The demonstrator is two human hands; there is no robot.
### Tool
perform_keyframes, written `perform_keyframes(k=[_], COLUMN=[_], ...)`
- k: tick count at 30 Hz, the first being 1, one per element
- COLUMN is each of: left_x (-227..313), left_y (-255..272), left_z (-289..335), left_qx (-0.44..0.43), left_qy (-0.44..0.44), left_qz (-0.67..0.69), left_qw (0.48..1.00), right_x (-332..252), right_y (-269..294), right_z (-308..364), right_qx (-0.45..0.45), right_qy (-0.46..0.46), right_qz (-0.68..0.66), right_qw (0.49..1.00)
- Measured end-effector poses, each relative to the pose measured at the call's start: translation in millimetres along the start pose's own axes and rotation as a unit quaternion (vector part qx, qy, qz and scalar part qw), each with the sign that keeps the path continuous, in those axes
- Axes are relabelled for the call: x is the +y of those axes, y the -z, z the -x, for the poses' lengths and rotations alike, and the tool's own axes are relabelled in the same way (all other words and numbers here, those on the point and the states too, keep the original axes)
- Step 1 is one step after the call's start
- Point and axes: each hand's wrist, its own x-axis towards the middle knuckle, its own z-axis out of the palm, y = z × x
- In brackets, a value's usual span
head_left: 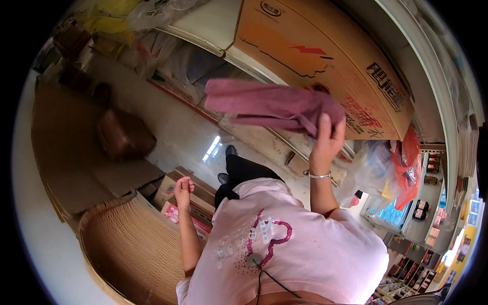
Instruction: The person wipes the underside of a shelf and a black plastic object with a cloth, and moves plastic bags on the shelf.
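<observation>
The right hand [328, 137] is clamped on 1 end of a pink cloth [264, 101], fingers and thumb pinching the fabric. The cloth stretches leftward from that hand, in front of the lower edge of a big cardboard box [315, 56]; I cannot tell whether they touch. The left hand [184, 193] is near a smaller carton [202, 190] and a wicker chair [132, 249], its fingers curled; whether they meet the palm I cannot tell.
</observation>
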Motion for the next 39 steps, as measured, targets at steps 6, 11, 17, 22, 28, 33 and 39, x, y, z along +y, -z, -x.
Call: perform_keyframes(k=[6, 11, 17, 22, 28, 33, 39], left_x=[62.8, 129.2, 204.0, 236.1, 254.1, 332.6, 395.4], left_y=[-5.2, -9.7, -54.0, -66.1, -60.4, -136.7, -249.4], left_z=[-51.6, -102.3, -179.8, -197.8, -222.7, -222.7, -208.5], left_qx=[-0.003, -0.035, -0.164, -0.211, -0.284, -0.33, -0.356], left_qy=[0.012, 0.0, -0.041, -0.039, -0.079, -0.34, -0.537], left_qz=[-0.011, -0.068, -0.157, -0.158, -0.182, -0.176, -0.245], left_qw=[1.0, 0.997, 0.973, 0.964, 0.938, 0.863, 0.725], right_x=[72.0, 77.1, 80.7, 74.6, 62.6, 72.5, 93.3], right_y=[-113.5, -205.6, -217.6, -123.6, -168.8, -205.2, -113.4], right_z=[-31.5, -49.6, -50.2, -26.5, -31.2, -27.7, 37.3], right_qx=[-0.167, -0.176, -0.225, -0.15, -0.086, -0.08, 0.068], right_qy=[0.222, 0.249, 0.231, 0.151, 0.114, 0.164, 0.085], right_qz=[0.353, 0.341, 0.348, 0.457, 0.491, 0.384, 0.435], right_qw=[0.893, 0.889, 0.88, 0.863, 0.859, 0.905, 0.894])
